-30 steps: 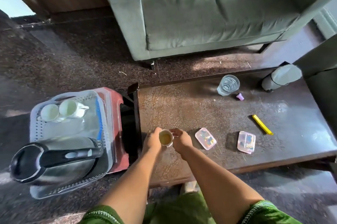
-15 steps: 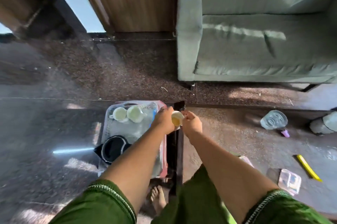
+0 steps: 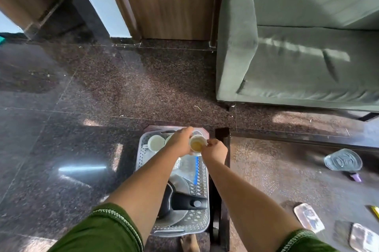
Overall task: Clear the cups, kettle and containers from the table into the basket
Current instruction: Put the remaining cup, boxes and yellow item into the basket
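I hold a small white cup [image 3: 197, 143] with yellowish liquid in both hands over the far end of the grey basket [image 3: 141, 156]. My left hand [image 3: 180, 141] grips its left side and my right hand [image 3: 215, 150] its right side. Two white cups [image 3: 155, 142] lie at the basket's far end, partly hidden by my left hand. The steel kettle [image 3: 180, 204] with a black handle lies at the near end. On the brown table [image 3: 276, 180] are two flat clear containers [image 3: 308, 218], [image 3: 364, 239] and a clear glass [image 3: 342, 162].
The basket stands on a red stool [image 3: 155, 127] left of the table's end. A green sofa [image 3: 297, 46] stands behind the table. A small purple item [image 3: 355, 177] and a yellow item [image 3: 375, 210] lie on the table. Dark stone floor [image 3: 61, 128] stretches to the left.
Both hands carried the cup from the table's near left part leftward, past the table's end, to above the basket. The view swung left with them.
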Tool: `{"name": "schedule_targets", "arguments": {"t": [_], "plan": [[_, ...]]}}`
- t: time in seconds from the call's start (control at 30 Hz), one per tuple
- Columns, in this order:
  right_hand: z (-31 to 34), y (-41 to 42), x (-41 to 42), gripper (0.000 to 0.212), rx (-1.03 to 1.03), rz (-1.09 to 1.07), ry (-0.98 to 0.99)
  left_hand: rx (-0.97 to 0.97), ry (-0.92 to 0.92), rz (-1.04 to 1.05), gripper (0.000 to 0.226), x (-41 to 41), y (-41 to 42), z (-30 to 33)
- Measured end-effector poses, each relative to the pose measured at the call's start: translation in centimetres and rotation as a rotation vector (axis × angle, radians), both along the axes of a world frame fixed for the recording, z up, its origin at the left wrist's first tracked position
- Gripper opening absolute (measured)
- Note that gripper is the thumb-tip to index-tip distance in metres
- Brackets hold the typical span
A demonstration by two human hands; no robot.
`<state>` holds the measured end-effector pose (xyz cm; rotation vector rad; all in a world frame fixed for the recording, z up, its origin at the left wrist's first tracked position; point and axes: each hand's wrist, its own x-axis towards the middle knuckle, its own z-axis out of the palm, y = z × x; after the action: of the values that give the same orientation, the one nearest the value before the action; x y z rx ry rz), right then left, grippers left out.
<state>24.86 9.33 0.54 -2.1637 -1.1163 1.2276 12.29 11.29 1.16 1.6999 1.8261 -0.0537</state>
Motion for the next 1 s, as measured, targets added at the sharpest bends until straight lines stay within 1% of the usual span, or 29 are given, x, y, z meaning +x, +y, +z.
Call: {"name": "schedule_targets", "arguments": {"t": [0.1,0.13,0.23,0.37,0.57,0.67,0.7,0.77,0.83,0.9,0.93,1.0], "plan": [[-1.2,0.3,-0.8,0.018,0.002,-0.005,-0.034,0.028,0.259,-0.205,0.079,-1.5,0.9,-1.5],[-1.5,0.4,-1.1,0.018,0.007,-0.010,-0.044,0.037,0.316,-0.258,0.079,-1.9,1.2,-1.9],[-1.9,0.8,-2.0,0.018,0.006,-0.043,-0.040,0.041,0.392,-0.366,0.069,-2.7,1.8,-3.4],[-2.8,1.2,-2.5,0.019,-0.007,-0.079,-0.042,0.061,0.390,-0.428,0.042,-3.1,1.7,-5.1],[-4.2,1.2,-3.0,0.018,-0.016,-0.116,-0.061,0.083,0.302,-0.424,0.033,-4.0,1.3,-5.8],[-4.7,1.1,-3.3,0.018,-0.020,-0.132,-0.074,0.077,0.294,-0.500,0.032,-4.6,0.6,-5.7],[-4.9,1.1,-3.5,0.018,-0.021,-0.131,-0.076,0.086,0.296,-0.529,0.032,-4.9,0.2,-5.8],[-5.1,1.1,-3.8,0.019,-0.031,-0.136,-0.074,0.126,0.267,-0.515,0.041,-5.5,-0.5,-5.9],[-5.4,1.3,-4.2,0.018,-0.038,-0.131,-0.079,0.189,0.250,-0.424,0.057,-6.0,-0.7,-6.2],[-5.8,1.5,-4.4,0.017,-0.040,-0.119,-0.089,0.207,0.265,-0.348,0.070,-6.4,-0.6,-6.3],[-6.0,1.5,-4.5,0.017,-0.042,-0.112,-0.095,0.201,0.276,-0.334,0.073,-6.6,-0.6,-6.4],[-6.4,1.5,-4.8,0.018,-0.049,-0.100,-0.106,0.194,0.300,-0.352,0.069,-6.8,-0.4,-6.4]]}}
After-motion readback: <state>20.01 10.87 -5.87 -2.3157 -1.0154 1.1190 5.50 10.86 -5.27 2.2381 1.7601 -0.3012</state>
